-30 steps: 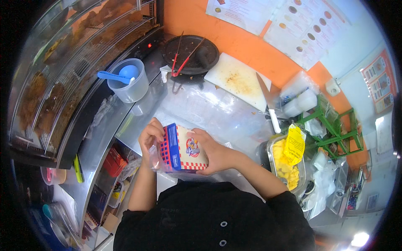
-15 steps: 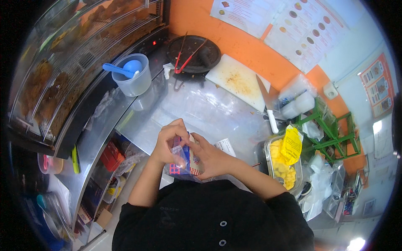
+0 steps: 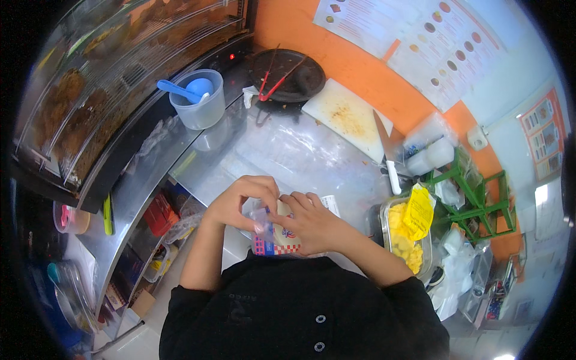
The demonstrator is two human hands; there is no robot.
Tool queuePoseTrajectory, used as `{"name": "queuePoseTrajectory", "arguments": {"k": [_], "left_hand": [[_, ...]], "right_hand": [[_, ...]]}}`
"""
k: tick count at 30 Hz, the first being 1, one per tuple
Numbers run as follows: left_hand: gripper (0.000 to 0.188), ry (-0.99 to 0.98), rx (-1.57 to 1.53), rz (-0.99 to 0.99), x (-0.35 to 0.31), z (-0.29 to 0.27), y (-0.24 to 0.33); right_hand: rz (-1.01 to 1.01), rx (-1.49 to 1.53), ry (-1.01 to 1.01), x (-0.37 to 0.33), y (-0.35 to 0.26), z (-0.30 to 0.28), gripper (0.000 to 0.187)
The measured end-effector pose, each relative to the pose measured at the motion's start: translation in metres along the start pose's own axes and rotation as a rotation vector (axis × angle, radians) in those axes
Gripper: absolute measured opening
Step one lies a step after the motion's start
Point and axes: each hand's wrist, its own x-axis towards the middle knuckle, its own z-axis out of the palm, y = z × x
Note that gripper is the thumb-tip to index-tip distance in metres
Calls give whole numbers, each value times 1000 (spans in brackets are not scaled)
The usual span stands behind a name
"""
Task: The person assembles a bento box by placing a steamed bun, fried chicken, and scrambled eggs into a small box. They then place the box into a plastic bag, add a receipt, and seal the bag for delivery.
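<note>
Fast-food shop counter: heated food display case (image 3: 114,90), steel worktop (image 3: 300,156), wall menu posters (image 3: 420,42).

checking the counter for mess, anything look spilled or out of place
Brown crumbs and smears are scattered over the white rectangular cutting board, and the white-handled knife lies partly off its edge on the steel counter. Nothing looks spilled around the red, white and blue paper box.

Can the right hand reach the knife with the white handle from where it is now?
Probably yes. The right hand rests on the printed carton, and the knife lies on the steel counter ahead and to its right, with only bare counter between. The hand would first have to let go of the carton.
</note>
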Motion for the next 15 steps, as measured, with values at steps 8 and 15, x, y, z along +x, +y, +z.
{"name": "queuePoseTrajectory", "arguments": {"k": [8, 15], "left_hand": [[80, 309, -121, -498, -50, 15, -12], [35, 859, -224, -632, -53, 91, -30]], "right_hand": [[118, -95, -46, -21, -5, -7, 84], [14, -80, -114, -17, -7, -16, 88]]}}
